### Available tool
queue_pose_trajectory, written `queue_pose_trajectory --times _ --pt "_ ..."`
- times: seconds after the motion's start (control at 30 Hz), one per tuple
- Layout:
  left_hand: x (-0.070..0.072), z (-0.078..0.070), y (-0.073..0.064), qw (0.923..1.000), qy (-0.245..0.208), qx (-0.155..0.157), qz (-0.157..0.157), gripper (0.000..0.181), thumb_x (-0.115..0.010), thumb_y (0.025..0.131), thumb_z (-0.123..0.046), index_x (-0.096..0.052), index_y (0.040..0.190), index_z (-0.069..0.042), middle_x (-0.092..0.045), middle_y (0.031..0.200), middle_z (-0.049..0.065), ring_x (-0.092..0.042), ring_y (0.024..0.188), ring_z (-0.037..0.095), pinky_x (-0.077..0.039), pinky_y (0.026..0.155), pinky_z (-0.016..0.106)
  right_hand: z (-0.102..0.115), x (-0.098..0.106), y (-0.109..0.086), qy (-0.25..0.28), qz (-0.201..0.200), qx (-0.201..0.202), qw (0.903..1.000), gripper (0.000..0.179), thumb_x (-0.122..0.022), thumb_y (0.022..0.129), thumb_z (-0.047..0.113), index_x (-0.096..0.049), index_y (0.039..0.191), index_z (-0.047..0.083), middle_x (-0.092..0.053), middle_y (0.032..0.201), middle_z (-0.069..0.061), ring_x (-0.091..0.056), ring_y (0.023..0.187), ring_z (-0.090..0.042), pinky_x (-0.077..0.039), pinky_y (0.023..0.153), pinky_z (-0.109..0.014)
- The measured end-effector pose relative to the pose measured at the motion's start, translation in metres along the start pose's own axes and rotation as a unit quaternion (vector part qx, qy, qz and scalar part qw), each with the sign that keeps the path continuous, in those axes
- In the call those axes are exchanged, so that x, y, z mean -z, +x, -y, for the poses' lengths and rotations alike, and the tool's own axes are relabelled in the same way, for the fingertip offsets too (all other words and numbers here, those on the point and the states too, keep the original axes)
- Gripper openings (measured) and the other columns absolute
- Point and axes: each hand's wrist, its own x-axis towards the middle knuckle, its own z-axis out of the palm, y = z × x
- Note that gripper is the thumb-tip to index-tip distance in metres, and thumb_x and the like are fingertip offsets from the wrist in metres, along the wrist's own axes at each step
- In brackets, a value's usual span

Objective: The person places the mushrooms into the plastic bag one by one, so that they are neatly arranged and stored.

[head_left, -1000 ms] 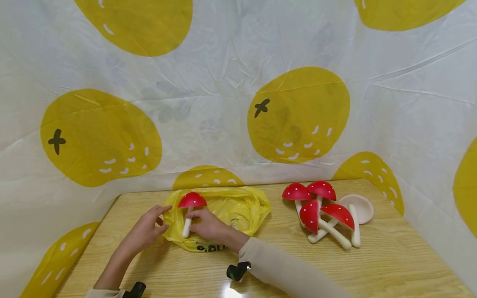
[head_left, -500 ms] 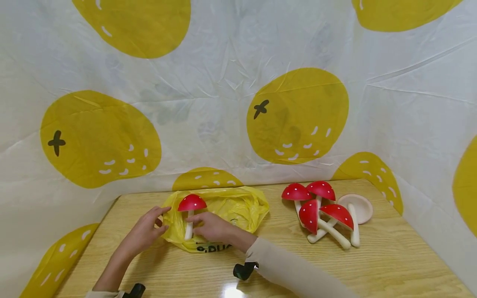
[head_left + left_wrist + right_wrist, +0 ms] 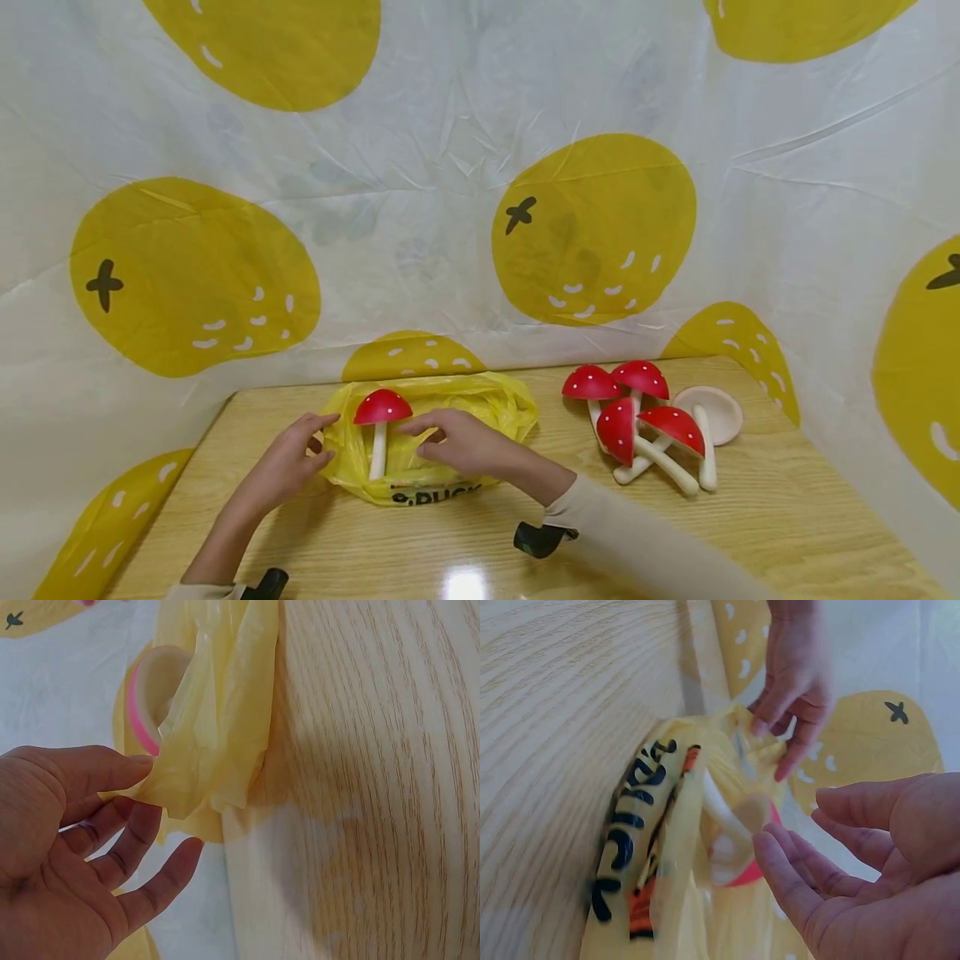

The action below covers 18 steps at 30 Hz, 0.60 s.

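Note:
A yellow plastic bag [image 3: 508,404] with dark printing lies on the table, its mouth facing up. In it leans a toy mushroom [image 3: 383,407] with a red, white-dotted cap and a pale stem. At the bag's left edge, my left hand [image 3: 82,825] pinches the plastic between thumb and forefinger, the other fingers spread below. My right hand [image 3: 467,446] is over the bag, right of the mushroom, fingers loosely bent and holding nothing. From the right wrist view, the mushroom's pale underside and pink rim show inside the bag.
Several more red-capped toy mushrooms [image 3: 617,432] lie heaped on the right of the wooden table [image 3: 750,533]. One mushroom [image 3: 718,412] there has its pale cap underside turned up. A white cloth [image 3: 427,275] printed with yellow fruit hangs behind and at the sides.
My right hand has let go of the mushroom's stem and drawn back to the right. The mushroom now leans in the bag unheld. The left hand stays at the bag's edge.

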Motion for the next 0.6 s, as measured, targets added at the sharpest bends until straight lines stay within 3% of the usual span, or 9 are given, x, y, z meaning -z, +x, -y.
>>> queue_pose_trajectory --times 0.27,0.6 --pt "0.001 0.001 -0.001 0.9999 0.006 -0.01 -0.008 0.054 -0.072 0.087 0.006 -0.056 0.138 0.008 -0.06 0.124 0.021 -0.063 0.088 0.022 -0.051 0.063 0.023 -0.006 0.023 -0.026 0.004 0.0 0.013 0.9999 0.038 -0.067 0.098 0.009 -0.065 0.135 0.015 -0.067 0.128 0.0 -0.064 0.111 -0.022 -0.054 0.085 -0.026" --pt "0.001 0.003 -0.002 0.9998 -0.003 -0.016 -0.012 0.053 -0.071 0.087 0.007 -0.056 0.138 0.008 -0.06 0.125 0.022 -0.064 0.088 0.022 -0.052 0.063 0.023 -0.009 0.053 -0.061 -0.015 0.004 0.014 0.9998 0.042 -0.069 0.097 0.015 -0.062 0.138 0.009 -0.069 0.12 -0.004 -0.064 0.109 -0.025 -0.054 0.084 -0.027"
